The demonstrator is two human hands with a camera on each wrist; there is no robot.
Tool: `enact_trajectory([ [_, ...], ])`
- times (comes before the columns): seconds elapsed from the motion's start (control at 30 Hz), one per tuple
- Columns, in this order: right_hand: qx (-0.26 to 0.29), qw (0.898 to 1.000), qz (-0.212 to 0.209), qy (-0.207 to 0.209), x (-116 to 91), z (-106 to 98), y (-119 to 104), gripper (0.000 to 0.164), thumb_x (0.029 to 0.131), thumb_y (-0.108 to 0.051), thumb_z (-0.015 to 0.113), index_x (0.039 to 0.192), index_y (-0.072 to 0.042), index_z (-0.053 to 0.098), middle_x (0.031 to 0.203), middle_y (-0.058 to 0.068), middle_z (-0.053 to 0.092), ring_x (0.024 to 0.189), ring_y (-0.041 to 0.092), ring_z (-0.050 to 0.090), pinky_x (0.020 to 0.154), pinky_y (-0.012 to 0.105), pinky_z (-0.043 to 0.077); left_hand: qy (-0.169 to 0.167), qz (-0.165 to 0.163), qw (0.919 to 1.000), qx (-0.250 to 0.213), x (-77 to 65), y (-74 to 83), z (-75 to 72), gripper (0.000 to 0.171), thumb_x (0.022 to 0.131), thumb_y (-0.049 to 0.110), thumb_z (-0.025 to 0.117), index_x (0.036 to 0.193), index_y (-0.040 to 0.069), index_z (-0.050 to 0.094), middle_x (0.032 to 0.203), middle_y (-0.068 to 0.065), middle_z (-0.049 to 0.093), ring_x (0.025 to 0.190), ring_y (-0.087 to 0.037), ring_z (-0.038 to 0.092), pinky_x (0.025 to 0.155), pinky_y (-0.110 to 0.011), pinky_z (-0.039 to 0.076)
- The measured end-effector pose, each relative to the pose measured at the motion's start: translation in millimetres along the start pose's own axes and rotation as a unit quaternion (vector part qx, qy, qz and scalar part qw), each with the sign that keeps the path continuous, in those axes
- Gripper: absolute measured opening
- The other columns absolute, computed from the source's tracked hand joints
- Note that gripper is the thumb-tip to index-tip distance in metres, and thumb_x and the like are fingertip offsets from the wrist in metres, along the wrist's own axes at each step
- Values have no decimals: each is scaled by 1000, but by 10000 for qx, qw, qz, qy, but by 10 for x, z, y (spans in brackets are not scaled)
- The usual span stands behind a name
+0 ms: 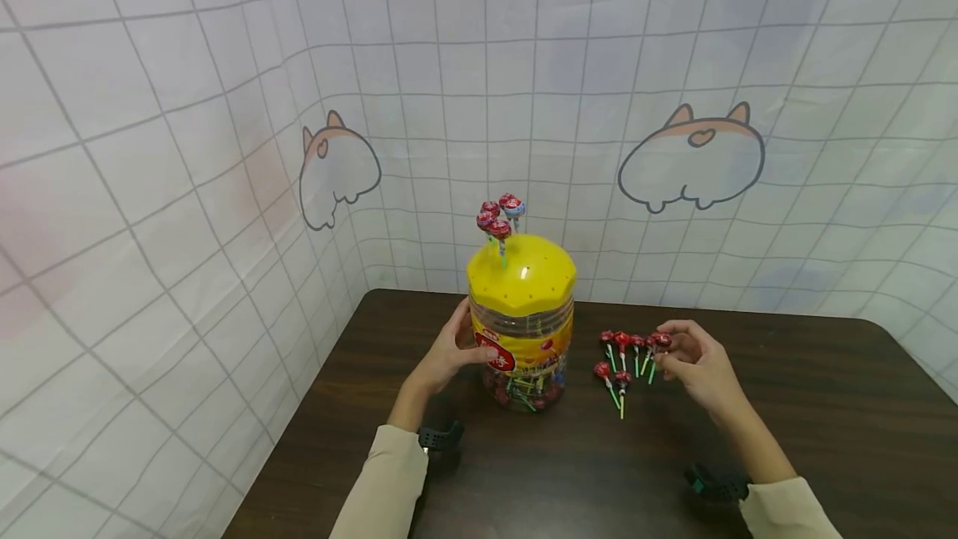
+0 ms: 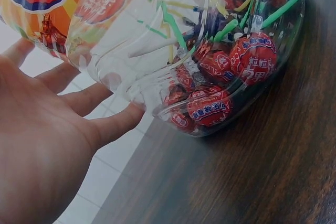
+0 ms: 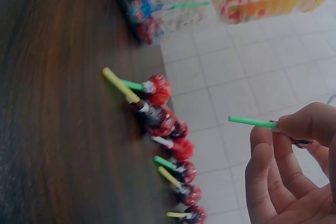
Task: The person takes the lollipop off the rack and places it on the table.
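A clear plastic jar [image 1: 535, 352] with a yellow lid [image 1: 542, 273] stands on the table, lollipops piled in its bottom. Several red-wrapped lollipops [image 1: 500, 229] and a blue-and-red one stick up from the lid's left side. My left hand [image 1: 446, 353] holds the jar's left side, thumb across the label and fingers spread along the wall. To the right, my right hand [image 1: 699, 364] pinches a lollipop by its green stick [image 3: 249, 121] between thumb and fingertips; the fingers mostly cover its head. Several loose lollipops [image 1: 621, 341] lie between the jar and this hand.
The dark wooden table [image 1: 569, 472] reaches back to a white grid-patterned curtain [image 1: 464, 131] with cartoon animal prints. Small holes dot the lid. A dark band [image 1: 441, 437] is on the left wrist, another [image 1: 716, 485] on the right.
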State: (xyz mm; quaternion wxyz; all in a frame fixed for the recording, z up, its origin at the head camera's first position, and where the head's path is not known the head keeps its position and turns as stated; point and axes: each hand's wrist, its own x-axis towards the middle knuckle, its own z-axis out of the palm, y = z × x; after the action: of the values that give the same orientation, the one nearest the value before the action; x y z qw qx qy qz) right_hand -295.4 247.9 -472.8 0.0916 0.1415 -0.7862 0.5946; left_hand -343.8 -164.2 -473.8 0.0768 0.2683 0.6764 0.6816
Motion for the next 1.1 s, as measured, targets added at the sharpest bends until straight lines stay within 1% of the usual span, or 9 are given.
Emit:
enact_trajectory([
  [0.27,-197,9989,369,-198,16,8,126,40,95,0,68,131,2,51,95,9,66,76,10,69,65,33,60,-18,59,10000,-13,-3,25,7,94,88,31,81,162,32,22,155,-13,44,139,-29,48,115,-57,43],
  [0.33,-254,9982,476,-274,18,14,160,40,95,-1,68,130,2,51,94,11,65,76,10,68,65,33,60,-26,56,10000,-19,-4,26,6,94,89,30,81,162,31,21,155,-14,44,140,-29,47,115,-57,43],
  [0.43,-320,9969,581,-431,15,19,207,40,95,-2,68,131,2,50,96,14,64,76,12,66,65,34,60,-47,49,10000,-25,-3,24,4,95,89,30,81,162,31,21,156,-13,43,141,-30,46,115,-57,43],
  [0.63,-324,9931,822,-770,3,24,291,38,96,-4,67,129,1,49,93,18,65,79,22,69,68,38,60,-71,44,10000,-26,-3,4,-6,95,88,35,82,162,31,22,157,-12,43,142,-30,46,113,-55,46],
  [0.77,-277,9901,983,-963,1,24,324,39,96,-5,67,130,1,48,96,22,66,83,24,70,70,38,60,-74,30,10000,-15,0,-6,-9,96,86,38,83,161,33,23,156,-12,44,142,-30,46,113,-54,46],
  [0.9,-222,9877,1057,-1127,-2,29,321,43,98,-7,67,133,2,45,100,26,65,86,24,71,72,38,60,-67,15,10000,-16,3,-11,-11,96,86,38,83,161,34,23,156,-12,44,142,-31,46,113,-55,46],
  [1.1,-374,9857,1027,-1286,-2,35,338,43,97,-7,67,134,3,47,101,24,64,88,22,70,75,36,60,-33,-20,10000,-36,3,-12,-7,96,85,38,84,160,35,24,156,-11,44,143,-32,45,115,-58,43],
])
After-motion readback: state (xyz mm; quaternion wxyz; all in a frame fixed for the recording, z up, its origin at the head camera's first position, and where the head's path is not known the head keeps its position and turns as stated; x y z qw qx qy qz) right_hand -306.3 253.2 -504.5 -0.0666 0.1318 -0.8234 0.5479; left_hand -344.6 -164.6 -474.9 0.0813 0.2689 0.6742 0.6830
